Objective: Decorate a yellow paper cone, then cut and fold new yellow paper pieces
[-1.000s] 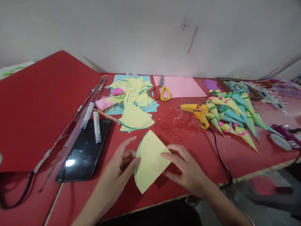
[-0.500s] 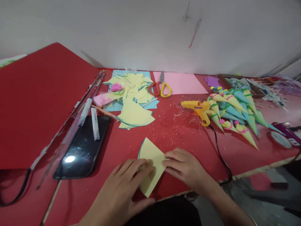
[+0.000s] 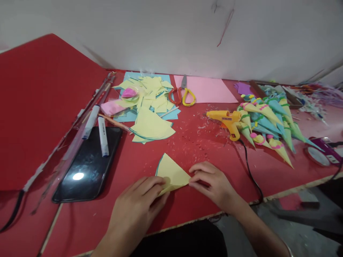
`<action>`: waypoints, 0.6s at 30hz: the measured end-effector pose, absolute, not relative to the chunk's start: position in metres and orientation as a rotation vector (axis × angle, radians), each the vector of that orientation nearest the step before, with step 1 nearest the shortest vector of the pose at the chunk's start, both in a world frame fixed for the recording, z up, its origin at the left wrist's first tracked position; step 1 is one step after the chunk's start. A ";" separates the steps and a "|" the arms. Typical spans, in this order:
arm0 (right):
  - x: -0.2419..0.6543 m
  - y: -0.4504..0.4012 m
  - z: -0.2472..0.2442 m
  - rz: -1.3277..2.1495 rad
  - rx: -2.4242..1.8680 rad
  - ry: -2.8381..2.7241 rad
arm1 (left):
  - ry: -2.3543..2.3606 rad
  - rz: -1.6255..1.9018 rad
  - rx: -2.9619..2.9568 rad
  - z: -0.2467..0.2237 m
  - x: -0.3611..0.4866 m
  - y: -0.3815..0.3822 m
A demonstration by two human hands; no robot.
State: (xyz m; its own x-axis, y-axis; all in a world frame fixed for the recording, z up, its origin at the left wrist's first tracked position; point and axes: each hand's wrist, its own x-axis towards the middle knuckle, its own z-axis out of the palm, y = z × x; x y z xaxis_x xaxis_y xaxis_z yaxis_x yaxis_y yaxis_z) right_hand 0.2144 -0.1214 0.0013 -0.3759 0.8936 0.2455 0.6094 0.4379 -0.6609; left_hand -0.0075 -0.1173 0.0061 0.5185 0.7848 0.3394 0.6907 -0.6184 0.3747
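Observation:
A yellow fan-shaped paper piece (image 3: pixel 170 172) with a teal edge lies on the red table (image 3: pixel 203 157) near its front edge. My left hand (image 3: pixel 139 205) covers the paper's lower left part, fingers curled over it and rolling it. My right hand (image 3: pixel 211 184) pinches the paper's right corner with its fingertips. The lower half of the paper is hidden under my left fingers.
A stack of yellow cut pieces (image 3: pixel 151 126) lies behind, with paper scraps (image 3: pixel 150 94), scissors (image 3: pixel 182 95) and a pink sheet (image 3: pixel 205 89). A yellow glue gun (image 3: pixel 226 119) and its black cord sit by several finished cones (image 3: pixel 268 121). A phone (image 3: pixel 88 166) with markers (image 3: pixel 102 137) lies at left.
My left hand has slid over the yellow paper and folded its lower part up, so less of the paper shows. My right hand stayed at the right corner. The camera tilted slightly down.

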 end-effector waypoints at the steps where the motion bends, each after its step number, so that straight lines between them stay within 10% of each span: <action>1: 0.214 -0.122 0.001 0.623 -1.281 -2.111 | 1.271 0.727 2.564 0.006 -0.007 -0.117; 18: 0.207 -0.122 0.001 0.520 -1.495 -1.998 | 1.364 0.731 2.444 0.004 -0.005 -0.117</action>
State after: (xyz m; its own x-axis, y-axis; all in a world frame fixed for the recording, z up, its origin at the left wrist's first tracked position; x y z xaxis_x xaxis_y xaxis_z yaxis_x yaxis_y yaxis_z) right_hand 0.2070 -0.1221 0.0013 -0.2004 0.9550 0.2188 0.7271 0.2946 -0.6200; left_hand -0.0050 -0.1168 0.0042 0.4364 0.8467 0.3045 0.7220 -0.5315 0.4430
